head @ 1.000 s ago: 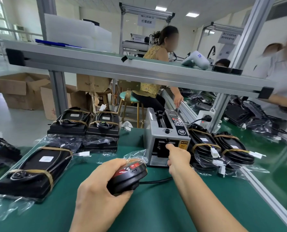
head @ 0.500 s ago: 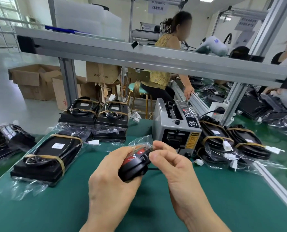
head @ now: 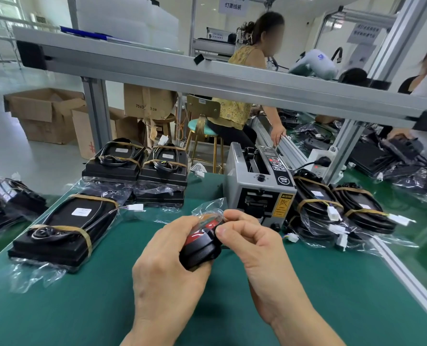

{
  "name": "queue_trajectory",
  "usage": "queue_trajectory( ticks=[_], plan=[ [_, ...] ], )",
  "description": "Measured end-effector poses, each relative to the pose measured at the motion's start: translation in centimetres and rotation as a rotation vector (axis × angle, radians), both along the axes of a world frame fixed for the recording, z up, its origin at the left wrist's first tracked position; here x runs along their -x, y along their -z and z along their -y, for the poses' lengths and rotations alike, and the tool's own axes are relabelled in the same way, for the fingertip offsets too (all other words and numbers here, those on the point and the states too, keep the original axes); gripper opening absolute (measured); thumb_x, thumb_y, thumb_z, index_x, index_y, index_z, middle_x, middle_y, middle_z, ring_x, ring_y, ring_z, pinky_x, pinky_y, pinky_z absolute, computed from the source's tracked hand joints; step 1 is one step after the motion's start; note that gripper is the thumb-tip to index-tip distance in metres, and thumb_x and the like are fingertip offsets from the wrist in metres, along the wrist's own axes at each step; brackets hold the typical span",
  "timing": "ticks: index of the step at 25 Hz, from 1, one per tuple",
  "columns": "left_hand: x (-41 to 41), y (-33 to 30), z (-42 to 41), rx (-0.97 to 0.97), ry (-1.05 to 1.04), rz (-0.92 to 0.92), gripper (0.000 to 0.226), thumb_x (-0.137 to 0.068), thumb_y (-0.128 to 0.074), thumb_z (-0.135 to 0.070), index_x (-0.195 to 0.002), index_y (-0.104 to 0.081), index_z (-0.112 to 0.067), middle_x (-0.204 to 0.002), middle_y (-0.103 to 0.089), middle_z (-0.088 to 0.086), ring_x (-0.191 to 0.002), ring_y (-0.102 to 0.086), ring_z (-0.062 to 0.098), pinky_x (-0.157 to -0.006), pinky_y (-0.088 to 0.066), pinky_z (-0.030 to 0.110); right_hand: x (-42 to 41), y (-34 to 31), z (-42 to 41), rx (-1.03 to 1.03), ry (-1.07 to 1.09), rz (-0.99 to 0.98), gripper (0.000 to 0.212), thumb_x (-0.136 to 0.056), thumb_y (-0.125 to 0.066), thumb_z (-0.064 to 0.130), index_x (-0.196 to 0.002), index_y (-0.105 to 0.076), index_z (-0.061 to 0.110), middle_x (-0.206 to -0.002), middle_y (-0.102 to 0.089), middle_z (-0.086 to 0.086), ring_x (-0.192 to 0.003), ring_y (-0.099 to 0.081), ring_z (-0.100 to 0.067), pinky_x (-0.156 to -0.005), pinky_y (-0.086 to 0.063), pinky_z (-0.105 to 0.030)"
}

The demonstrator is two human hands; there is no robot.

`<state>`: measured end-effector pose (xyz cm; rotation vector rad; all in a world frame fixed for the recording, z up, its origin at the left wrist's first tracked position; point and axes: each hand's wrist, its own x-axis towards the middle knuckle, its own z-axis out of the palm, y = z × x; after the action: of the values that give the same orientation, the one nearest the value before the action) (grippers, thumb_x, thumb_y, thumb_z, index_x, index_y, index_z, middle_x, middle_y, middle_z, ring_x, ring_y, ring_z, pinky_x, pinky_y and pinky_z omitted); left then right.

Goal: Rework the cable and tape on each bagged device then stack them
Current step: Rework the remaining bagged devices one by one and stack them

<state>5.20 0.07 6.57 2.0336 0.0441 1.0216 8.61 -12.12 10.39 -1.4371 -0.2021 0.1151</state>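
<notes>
Green-matted desk (head: 102,303) fills the lower frame; its aluminium edge rail runs diagonally down the right side, and the left edge falls off to bare floor. Left hand (head: 168,268) curls round a small black device (head: 200,248) with a red face, held above the mat near desk centre. Right hand (head: 254,248) has thumb and fingers pinched at the device's upper edge, where clear plastic film (head: 208,208) bunches up. Cannot tell whether tape sits between the fingertips. Grey tape dispenser (head: 259,188) stands just behind the hands, outlet facing the person. Left of the hands: one bagged flat black unit (head: 65,228) bound with tan tape bands, cable coiled on top, white connector poking out to its right. Behind it, two stacks of bagged units (head: 137,171) side by side near the far desk edge. Right of the dispenser, two more bagged units (head: 342,208) lie near the rail, connectors toward it. Open mat lies in front of and to both sides of the hands. Overhead, an aluminium shelf beam (head: 207,78) crosses the view. Cardboard boxes (head: 45,116) stand on the floor far left.
</notes>
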Motion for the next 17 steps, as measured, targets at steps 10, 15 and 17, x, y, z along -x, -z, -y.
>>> queue_trajectory(
  ticks=[10, 15, 17],
  plan=[
    [0.22, -0.35, 0.08, 0.026, -0.009, 0.034, 0.061, -0.053, -0.081, -0.013, -0.106, -0.061, -0.037, -0.094, -0.059, -0.03, -0.087, -0.057, 0.0, -0.079, -0.044, 0.014, 0.16, -0.19, -0.42, 0.011, 0.048, 0.061, 0.013, -0.073, -0.072, 0.01, -0.06, -0.073, 0.011, -0.102, -0.063, 0.007, -0.083, -0.06, 0.005, -0.074, -0.045, -0.007],
    [0.29, -0.66, 0.32, 0.025, -0.017, 0.049, 0.062, -0.054, -0.072, -0.018, -0.109, -0.054, -0.039, -0.106, -0.052, -0.032, -0.086, -0.056, -0.001, -0.079, -0.044, 0.014, 0.21, -0.04, -0.44, 0.033, 0.092, 0.073, 0.019, -0.075, -0.072, 0.007, -0.057, -0.072, 0.014, -0.097, -0.064, 0.014, -0.086, -0.061, 0.003, -0.077, -0.045, -0.009],
    [0.22, -0.43, 0.26, 0.021, -0.017, 0.043, 0.066, -0.054, -0.079, -0.013, -0.109, -0.055, -0.038, -0.098, -0.057, -0.031, -0.087, -0.057, 0.0, -0.08, -0.045, 0.018, 0.19, 0.03, -0.45, 0.057, 0.112, 0.086, 0.019, -0.074, -0.072, 0.007, -0.057, -0.071, 0.015, -0.093, -0.064, 0.017, -0.086, -0.062, 0.003, -0.079, -0.045, -0.012]
  ],
)
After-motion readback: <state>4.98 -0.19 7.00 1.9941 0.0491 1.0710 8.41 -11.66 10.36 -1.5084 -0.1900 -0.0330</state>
